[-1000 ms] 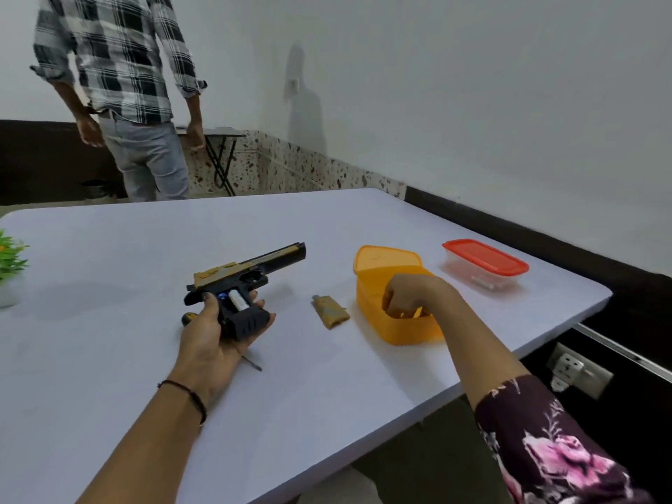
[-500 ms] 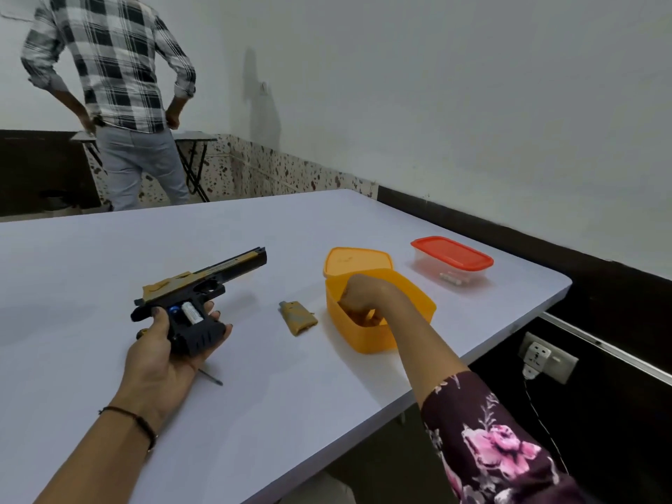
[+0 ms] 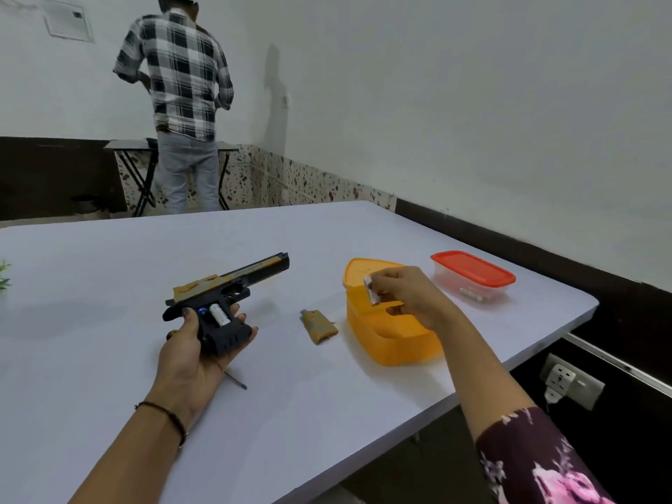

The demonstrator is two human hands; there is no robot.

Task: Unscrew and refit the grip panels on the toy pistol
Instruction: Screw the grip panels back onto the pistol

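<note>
White and broad, the counter [image 3: 109,285] ran back to speckled skirting and a pale wall, where a person in a checked shirt [image 3: 178,74] stood facing away at a folding table [image 3: 127,145]. The left hand [image 3: 189,358] was wrapped round the grip of the toy pistol [image 3: 225,296]. Just right of it lay a loose grip panel [image 3: 319,325]. Further right, the right hand [image 3: 407,300] pinched a small silvery cylinder [image 3: 371,291] over an orange box [image 3: 392,343], a red-lidded tub [image 3: 472,274] beyond it.

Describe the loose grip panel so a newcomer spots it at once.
On the white table, look between the toy pistol and the open orange box. The grip panel lies flat there, touching neither: a small tan wedge, the only loose tan piece.
</note>
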